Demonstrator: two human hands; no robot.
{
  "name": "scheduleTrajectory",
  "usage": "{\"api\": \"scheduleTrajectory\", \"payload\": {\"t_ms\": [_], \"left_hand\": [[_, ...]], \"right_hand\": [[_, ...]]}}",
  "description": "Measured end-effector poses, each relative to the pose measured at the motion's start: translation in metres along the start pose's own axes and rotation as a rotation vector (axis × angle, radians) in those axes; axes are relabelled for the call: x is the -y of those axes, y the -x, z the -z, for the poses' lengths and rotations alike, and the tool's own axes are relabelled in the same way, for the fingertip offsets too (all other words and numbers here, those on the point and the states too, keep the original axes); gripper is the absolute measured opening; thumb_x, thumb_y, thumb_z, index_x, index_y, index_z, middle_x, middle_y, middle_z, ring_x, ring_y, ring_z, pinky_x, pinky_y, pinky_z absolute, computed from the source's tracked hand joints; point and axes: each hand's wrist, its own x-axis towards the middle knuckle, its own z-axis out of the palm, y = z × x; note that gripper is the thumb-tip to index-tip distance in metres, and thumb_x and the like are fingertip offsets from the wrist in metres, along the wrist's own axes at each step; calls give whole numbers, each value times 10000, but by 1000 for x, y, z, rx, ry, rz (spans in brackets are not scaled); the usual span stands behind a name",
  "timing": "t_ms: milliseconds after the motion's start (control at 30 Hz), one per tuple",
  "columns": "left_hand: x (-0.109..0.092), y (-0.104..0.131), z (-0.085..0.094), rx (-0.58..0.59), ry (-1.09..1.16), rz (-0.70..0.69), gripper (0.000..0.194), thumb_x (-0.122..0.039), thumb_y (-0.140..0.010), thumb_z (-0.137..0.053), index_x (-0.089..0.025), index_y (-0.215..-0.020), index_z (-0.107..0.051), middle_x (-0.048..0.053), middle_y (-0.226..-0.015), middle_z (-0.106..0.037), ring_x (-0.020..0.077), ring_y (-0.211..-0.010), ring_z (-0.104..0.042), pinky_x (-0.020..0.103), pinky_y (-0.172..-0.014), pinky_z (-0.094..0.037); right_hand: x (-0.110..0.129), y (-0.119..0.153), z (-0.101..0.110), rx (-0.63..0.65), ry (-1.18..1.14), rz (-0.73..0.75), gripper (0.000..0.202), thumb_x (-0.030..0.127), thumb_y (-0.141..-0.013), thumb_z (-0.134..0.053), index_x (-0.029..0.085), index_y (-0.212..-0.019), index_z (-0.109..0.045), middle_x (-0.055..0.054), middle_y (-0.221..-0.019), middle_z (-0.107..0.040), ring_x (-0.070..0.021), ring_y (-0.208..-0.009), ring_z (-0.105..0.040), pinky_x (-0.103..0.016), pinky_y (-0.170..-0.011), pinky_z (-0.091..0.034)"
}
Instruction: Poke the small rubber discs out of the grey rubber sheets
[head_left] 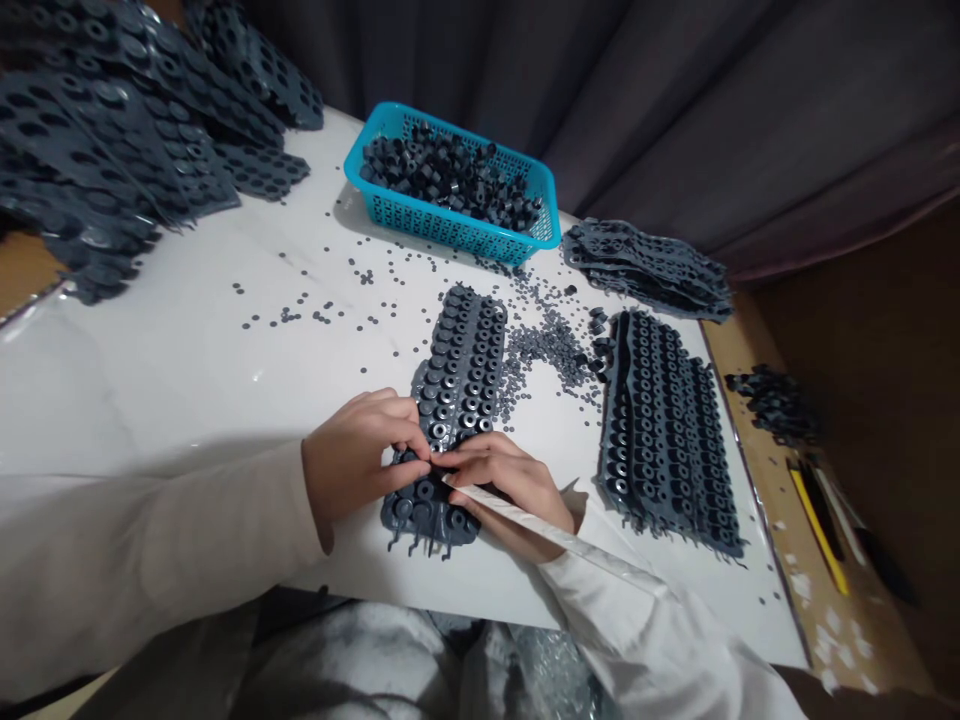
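Note:
A dark grey rubber sheet point(465, 350) with rows of ring-shaped pieces lies on the white table in front of me. My left hand point(367, 455) is over its left edge, thumb and index finger pinched together at the sheet; what lies between them is too small to name. My right hand point(506, 485) rests over the lower right of the sheet, its fingers closed around a long white stick point(540, 520) whose tip points at the sheet near my left fingertips. The stick runs back along my right sleeve.
A blue basket point(450, 225) of small black pieces stands at the back. Tiny grey discs point(551, 340) are scattered before it. More sheets lie at right point(667, 430), back right point(645, 265) and upper left point(135, 130). A yellow tool point(817, 525) lies at far right.

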Motion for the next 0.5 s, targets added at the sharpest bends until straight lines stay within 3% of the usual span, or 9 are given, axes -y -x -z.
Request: {"api": "scheduleTrajectory", "payload": {"t_ms": [500], "left_hand": [[1, 0, -1, 6, -10, 12, 102, -229, -795, -578, -230, -749, -669, -1, -750, -589, 158, -777, -502, 292, -733, -349]], "right_hand": [[-5, 1, 1, 27, 34, 53, 88, 155, -836, -611, 200, -912, -605, -83, -1062, -691, -184, -920, -592, -338, -817, -503]]}}
